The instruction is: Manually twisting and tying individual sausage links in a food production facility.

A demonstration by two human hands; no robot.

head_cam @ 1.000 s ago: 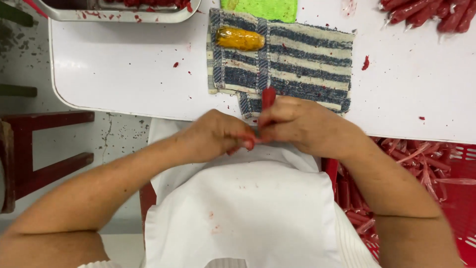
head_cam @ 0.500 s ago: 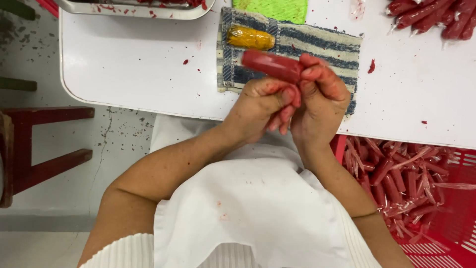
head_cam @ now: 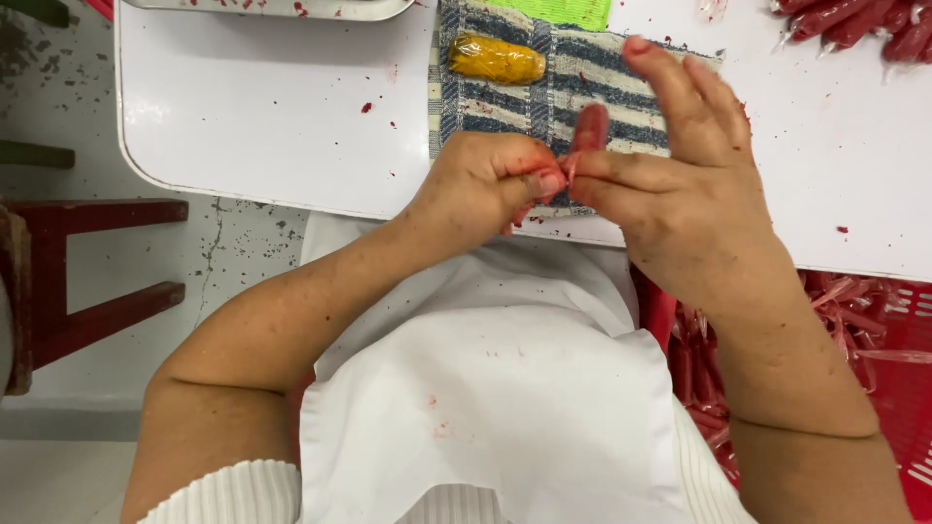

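Both hands meet above the edge of the white surface. The left hand and right hand pinch a red sausage upright between closed fingertips, over the striped cloth, which catches drips.

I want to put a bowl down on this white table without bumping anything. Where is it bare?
The widest bare patch of the white table lies between its left edge, the metal tray and the striped cloth. Another lies right of the cloth, below the red sausages. The cloth is crowded: yellow piece, both hands above.
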